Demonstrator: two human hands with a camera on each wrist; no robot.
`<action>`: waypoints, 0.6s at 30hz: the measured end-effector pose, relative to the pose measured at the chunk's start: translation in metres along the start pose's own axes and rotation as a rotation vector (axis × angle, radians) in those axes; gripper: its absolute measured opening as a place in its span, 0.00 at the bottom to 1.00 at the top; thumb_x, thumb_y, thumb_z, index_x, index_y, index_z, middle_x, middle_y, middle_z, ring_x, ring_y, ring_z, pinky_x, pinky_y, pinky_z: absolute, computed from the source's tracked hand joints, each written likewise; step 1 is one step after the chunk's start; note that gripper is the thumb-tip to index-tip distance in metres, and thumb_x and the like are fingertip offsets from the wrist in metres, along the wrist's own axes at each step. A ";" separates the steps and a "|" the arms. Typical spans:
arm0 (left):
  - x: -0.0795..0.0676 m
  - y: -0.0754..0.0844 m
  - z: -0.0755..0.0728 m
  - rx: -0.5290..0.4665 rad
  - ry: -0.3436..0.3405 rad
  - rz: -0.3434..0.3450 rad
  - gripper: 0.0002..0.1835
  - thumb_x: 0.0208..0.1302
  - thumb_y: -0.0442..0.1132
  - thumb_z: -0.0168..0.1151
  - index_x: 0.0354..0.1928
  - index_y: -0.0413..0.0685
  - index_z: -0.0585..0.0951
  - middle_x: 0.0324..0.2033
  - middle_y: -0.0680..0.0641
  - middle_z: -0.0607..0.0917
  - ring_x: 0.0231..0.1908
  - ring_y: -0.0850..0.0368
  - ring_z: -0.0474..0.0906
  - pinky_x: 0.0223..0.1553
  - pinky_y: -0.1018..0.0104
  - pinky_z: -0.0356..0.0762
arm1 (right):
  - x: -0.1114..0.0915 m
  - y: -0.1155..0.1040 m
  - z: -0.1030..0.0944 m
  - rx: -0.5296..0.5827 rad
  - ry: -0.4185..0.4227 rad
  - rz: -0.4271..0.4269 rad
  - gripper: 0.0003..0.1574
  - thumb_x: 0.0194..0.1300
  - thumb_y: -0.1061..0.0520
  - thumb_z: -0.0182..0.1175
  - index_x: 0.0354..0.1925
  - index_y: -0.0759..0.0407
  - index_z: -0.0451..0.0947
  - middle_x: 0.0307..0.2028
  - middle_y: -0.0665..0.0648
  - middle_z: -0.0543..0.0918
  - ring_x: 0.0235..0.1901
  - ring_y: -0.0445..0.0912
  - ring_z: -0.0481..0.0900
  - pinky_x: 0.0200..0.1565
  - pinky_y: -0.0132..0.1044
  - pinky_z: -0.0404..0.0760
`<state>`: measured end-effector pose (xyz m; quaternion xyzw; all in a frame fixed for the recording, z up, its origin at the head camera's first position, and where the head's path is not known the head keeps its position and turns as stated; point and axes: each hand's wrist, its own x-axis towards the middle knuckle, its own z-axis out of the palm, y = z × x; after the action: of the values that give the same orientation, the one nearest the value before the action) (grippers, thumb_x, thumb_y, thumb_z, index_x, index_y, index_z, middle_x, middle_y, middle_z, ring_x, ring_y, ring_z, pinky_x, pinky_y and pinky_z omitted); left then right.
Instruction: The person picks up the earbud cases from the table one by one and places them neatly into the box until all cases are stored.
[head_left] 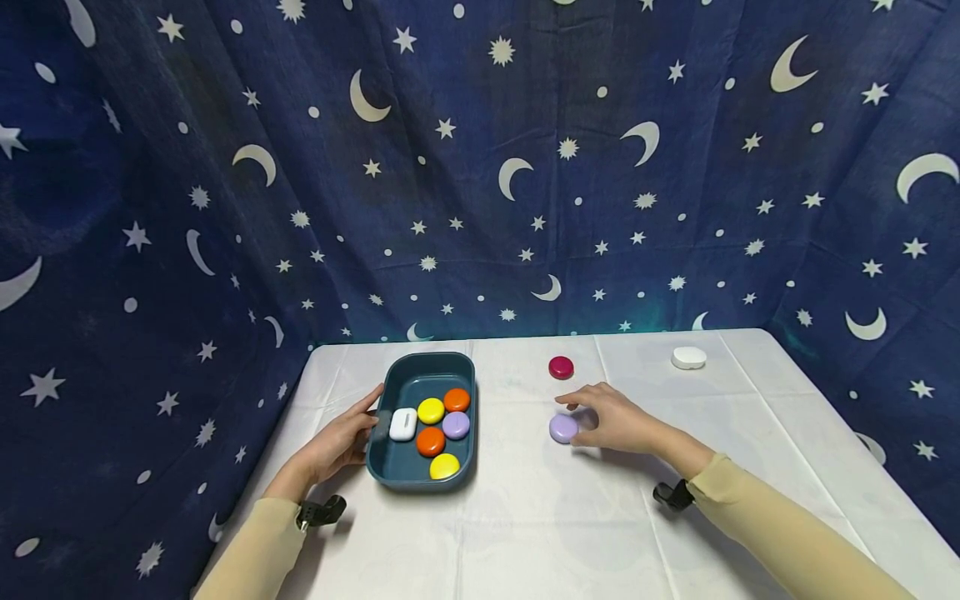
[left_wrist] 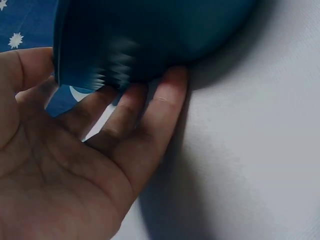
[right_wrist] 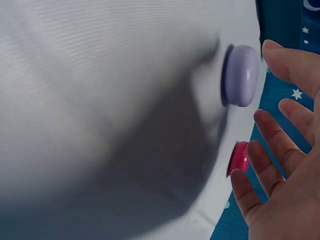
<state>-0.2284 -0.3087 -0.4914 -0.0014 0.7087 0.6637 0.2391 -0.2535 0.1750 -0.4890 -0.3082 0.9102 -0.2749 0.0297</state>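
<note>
On the left, a dark teal tray [head_left: 422, 481] holds several glossy rounded pieces: orange [head_left: 431, 442], yellow [head_left: 431, 411], lilac [head_left: 456, 425] and one white with rounded corners [head_left: 402, 424]. My left hand [head_left: 337, 442] holds the tray by its left side; in the left wrist view the fingertips [left_wrist: 172, 82] press against its outer wall. A lilac round piece [head_left: 563, 428] lies on the table, with my right hand [head_left: 618, 423] spread over and around it. In the right wrist view the fingers are apart, and a gap shows between thumb and lilac piece [right_wrist: 242, 76].
A dark red round piece [head_left: 561, 367] lies just behind the right hand. Farther right, near the back edge, sits a white scalloped piece [head_left: 688, 357]. A white cloth covers the table [head_left: 525, 533]. Blue star-and-moon curtains [head_left: 465, 167] hang behind and at both sides.
</note>
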 end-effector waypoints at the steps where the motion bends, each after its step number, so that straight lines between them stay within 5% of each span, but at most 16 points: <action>1: 0.000 0.000 0.000 0.000 0.002 -0.002 0.32 0.69 0.39 0.42 0.69 0.80 0.51 0.60 0.39 0.64 0.51 0.45 0.71 0.42 0.48 0.74 | -0.001 0.001 0.001 0.000 -0.003 0.007 0.42 0.44 0.44 0.73 0.59 0.44 0.72 0.45 0.47 0.78 0.47 0.46 0.68 0.48 0.45 0.66; 9: -0.002 0.007 0.001 0.006 0.025 -0.024 0.33 0.68 0.37 0.44 0.70 0.77 0.53 0.51 0.36 0.64 0.45 0.47 0.69 0.38 0.47 0.74 | -0.003 0.004 0.007 0.009 -0.036 0.047 0.43 0.44 0.42 0.73 0.60 0.45 0.72 0.46 0.47 0.77 0.48 0.46 0.67 0.50 0.47 0.64; 18: -0.002 0.011 0.003 -0.019 0.039 -0.044 0.32 0.68 0.39 0.45 0.69 0.78 0.53 0.61 0.39 0.63 0.50 0.46 0.70 0.37 0.47 0.74 | -0.003 0.005 0.011 -0.006 -0.037 0.079 0.42 0.43 0.41 0.72 0.59 0.44 0.73 0.49 0.46 0.76 0.48 0.43 0.65 0.51 0.48 0.63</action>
<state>-0.2293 -0.3056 -0.4809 -0.0324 0.7069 0.6647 0.2397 -0.2516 0.1747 -0.5011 -0.2771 0.9218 -0.2650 0.0566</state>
